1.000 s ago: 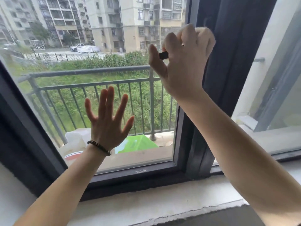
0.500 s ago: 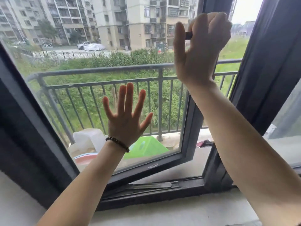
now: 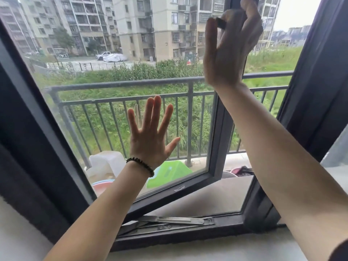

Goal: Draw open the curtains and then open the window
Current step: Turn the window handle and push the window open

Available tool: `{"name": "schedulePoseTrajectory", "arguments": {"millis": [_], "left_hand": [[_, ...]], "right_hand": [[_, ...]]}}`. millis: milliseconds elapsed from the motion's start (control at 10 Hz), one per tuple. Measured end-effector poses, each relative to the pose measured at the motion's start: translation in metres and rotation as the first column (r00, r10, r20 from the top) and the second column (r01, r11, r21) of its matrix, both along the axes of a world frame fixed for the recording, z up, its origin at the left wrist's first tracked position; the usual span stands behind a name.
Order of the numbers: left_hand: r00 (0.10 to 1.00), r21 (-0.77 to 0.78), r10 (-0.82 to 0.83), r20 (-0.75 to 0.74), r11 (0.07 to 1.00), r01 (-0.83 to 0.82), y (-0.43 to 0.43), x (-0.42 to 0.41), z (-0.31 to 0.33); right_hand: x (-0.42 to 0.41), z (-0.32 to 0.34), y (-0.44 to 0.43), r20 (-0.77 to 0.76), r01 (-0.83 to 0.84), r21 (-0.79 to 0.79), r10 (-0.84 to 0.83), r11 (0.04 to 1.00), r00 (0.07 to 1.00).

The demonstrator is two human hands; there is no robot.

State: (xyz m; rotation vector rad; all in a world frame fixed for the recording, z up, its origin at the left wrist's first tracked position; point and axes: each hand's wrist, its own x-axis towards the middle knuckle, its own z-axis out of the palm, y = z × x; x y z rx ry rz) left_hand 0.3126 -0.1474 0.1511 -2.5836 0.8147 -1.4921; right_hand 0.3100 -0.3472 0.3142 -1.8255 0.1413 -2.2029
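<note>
While the window sash (image 3: 216, 147) stands swung outward from its frame (image 3: 310, 91), both forearms reach up to it. Left hand (image 3: 150, 140) lies flat on the glass, fingers spread. Right hand (image 3: 228, 46) curls shut round the dark handle (image 3: 220, 23) at the sash's upper edge.

An open gap lay below the right hand (image 3: 228, 51), between sash (image 3: 216, 147) and dark frame (image 3: 308, 102); beyond it the railing (image 3: 131, 83) (metal bars) blocked passage outward.
</note>
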Motion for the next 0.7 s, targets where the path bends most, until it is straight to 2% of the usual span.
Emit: {"name": "schedulePoseTrajectory", "arguments": {"millis": [100, 200, 300, 400, 500, 600, 700], "left_hand": [[0.998, 0.018, 0.049, -0.029, 0.999, -0.048, -0.005, 0.012, 0.001], [0.982, 0.066, 0.157, -0.105, 0.986, -0.150, -0.013, 0.030, 0.007], [0.958, 0.101, 0.221, -0.181, 0.974, -0.205, -0.017, 0.041, 0.010], [0.949, 0.134, 0.239, -0.205, 0.968, -0.214, -0.018, 0.040, 0.011], [0.934, 0.180, 0.239, -0.265, 0.964, -0.196, -0.014, 0.035, 0.017], [0.930, 0.230, 0.243, -0.277, 0.956, -0.182, -0.012, 0.025, 0.021], [0.921, 0.099, 0.081, -0.382, 0.994, -0.046, 0.001, 0.006, 0.030]], "right_hand": [[0.022, 0.005, -0.010, -0.092, 0.014, 0.001, -0.014, 1.000, 0.996], [0.029, 0.015, -0.017, -0.539, -0.062, 0.018, 0.062, 0.998, 0.840], [0.019, 0.014, -0.024, -0.846, -0.096, -0.043, 0.015, 0.994, 0.534], [0.000, -0.012, -0.022, -0.936, -0.092, -0.072, -0.036, 0.993, 0.349], [-0.028, -0.024, -0.014, -0.954, -0.145, 0.003, 0.046, 0.989, 0.297], [-0.064, -0.010, 0.002, -0.883, -0.255, 0.081, 0.188, 0.963, 0.430], [-0.136, 0.015, 0.016, -0.732, -0.480, 0.115, 0.401, 0.870, 0.551]]}}
